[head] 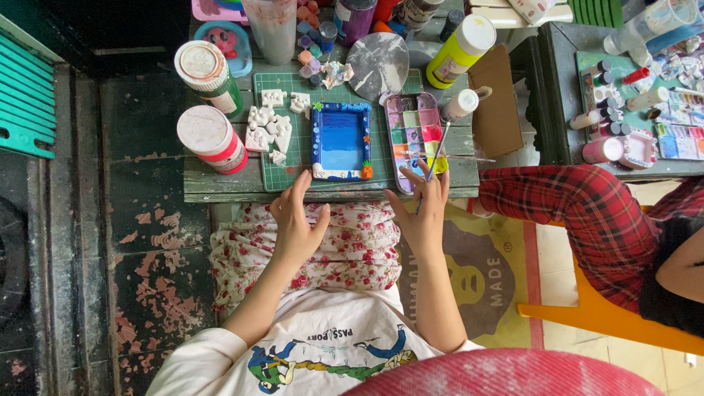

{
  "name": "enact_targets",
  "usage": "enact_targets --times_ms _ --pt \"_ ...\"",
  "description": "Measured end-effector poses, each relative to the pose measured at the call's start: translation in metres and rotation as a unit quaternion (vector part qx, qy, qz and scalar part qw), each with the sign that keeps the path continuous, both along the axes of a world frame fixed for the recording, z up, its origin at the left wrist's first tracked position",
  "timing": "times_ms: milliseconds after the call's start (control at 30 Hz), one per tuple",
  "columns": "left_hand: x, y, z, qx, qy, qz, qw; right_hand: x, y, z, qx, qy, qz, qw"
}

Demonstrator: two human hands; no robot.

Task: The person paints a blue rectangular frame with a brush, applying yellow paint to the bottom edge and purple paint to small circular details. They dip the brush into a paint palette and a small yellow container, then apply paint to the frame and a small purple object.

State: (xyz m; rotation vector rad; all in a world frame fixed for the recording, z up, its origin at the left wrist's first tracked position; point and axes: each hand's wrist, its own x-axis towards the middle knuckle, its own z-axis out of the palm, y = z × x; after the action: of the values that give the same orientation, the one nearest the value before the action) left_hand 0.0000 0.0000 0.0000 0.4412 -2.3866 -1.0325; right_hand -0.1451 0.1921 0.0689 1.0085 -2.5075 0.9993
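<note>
Nearest, the left hand [297,220] hangs over the flowered lap with its fingers loosely spread and nothing in its grasp; its fingertips reach the near edge of the small wooden table [220,187], just below the blue picture frame [341,141]. To the right, the right hand [424,209] is closed round the handle of a thin paintbrush [438,154], pinched between thumb and fingers, the brush slanting up and away so its tip lies over the paint palette [414,130].

The frame lies flat on a green cutting mat [293,158], with the palette of coloured wells just beside it on the right. On the mat, left of the frame, sit several white plaster shapes [268,128]. Further left stand two lidded paint jars [209,110], one behind the other. At the far side are a grey-smeared round disc [377,64], a yellow-green paint bottle [458,51] and a cluster of small paint pots [312,44]. On the right, another person's red plaid sleeve [579,213] sits near a second table.
</note>
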Motion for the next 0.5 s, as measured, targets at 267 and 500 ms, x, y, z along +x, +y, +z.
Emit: enact_targets --times_ms 267,500 --pt "0.004 -0.002 0.019 0.002 0.024 -0.005 1.0 0.004 -0.005 0.002 -0.089 0.009 0.029 0.996" --pt "0.023 -0.026 0.028 -0.008 0.03 0.094 0.995 0.014 -0.032 0.002 -0.165 0.008 0.097 0.981"
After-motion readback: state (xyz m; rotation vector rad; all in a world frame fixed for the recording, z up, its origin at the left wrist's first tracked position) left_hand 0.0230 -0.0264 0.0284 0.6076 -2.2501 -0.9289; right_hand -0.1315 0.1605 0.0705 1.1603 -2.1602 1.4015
